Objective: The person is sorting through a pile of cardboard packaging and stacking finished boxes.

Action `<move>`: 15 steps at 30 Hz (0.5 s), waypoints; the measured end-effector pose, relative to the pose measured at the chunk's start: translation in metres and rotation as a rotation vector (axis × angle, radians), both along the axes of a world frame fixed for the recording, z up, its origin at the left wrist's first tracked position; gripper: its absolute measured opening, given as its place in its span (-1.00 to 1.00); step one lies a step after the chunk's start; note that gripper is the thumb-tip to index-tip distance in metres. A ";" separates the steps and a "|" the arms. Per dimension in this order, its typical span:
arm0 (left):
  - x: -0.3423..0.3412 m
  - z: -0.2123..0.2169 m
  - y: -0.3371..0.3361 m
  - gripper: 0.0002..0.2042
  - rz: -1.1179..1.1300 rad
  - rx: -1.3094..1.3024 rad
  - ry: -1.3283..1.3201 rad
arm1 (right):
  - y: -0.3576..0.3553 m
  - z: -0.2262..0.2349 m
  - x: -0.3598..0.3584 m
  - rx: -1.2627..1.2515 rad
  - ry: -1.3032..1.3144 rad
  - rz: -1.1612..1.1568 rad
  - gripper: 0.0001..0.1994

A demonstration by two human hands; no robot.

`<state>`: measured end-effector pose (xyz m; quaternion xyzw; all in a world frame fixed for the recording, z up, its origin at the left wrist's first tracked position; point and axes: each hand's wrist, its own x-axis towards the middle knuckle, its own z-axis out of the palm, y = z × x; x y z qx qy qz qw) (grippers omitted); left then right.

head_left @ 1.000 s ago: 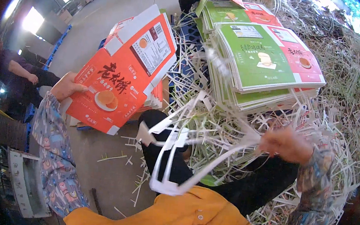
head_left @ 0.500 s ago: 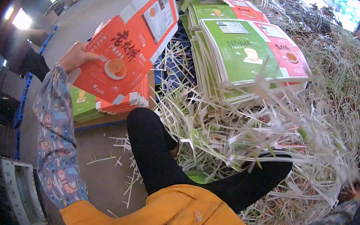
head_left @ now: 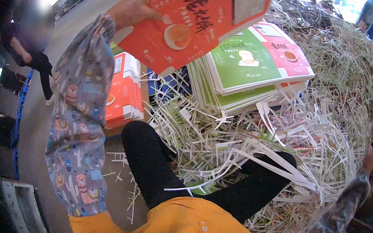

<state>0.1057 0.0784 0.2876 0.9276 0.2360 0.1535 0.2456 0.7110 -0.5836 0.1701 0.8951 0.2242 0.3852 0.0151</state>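
Note:
My left hand (head_left: pixel 136 10) grips the left edge of a red printed cardboard box blank (head_left: pixel 203 33), holding it up and tilted over the left of a stack. That stack of green-and-red printed box sheets (head_left: pixel 245 70) sits on a blue surface amid white paper offcuts. To the left, below the raised blank, a smaller stack of red box blanks (head_left: pixel 126 90) stands beside my left knee. My right hand (head_left: pixel 371 159) is stretched far out to the right at the edge of the scrap pile, its fingers extended and no held thing visible.
A big heap of shredded paper strips (head_left: pixel 356 83) fills the right side and spills around my legs. At the far left a person in dark clothes (head_left: pixel 30 56) is present. A pale box-like frame (head_left: pixel 25 206) lies on the floor at lower left, near blue rails (head_left: pixel 20 123).
My left hand has moved right and up, carrying the red box blank toward the large stack. My right hand has shifted farther forward, and strips blurred in the air have settled on the pile.

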 end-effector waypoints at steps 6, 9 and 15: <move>0.089 -0.027 -0.008 -0.71 -0.125 0.249 0.199 | 0.311 -0.005 -0.212 0.123 0.105 0.913 -0.58; 0.122 -0.058 0.001 -0.67 -0.118 0.437 0.224 | 0.384 -0.002 -0.266 0.233 0.132 1.090 -0.49; 0.118 -0.040 -0.028 -0.63 -0.019 0.423 0.375 | 0.487 0.027 -0.300 0.294 -0.155 1.200 -0.51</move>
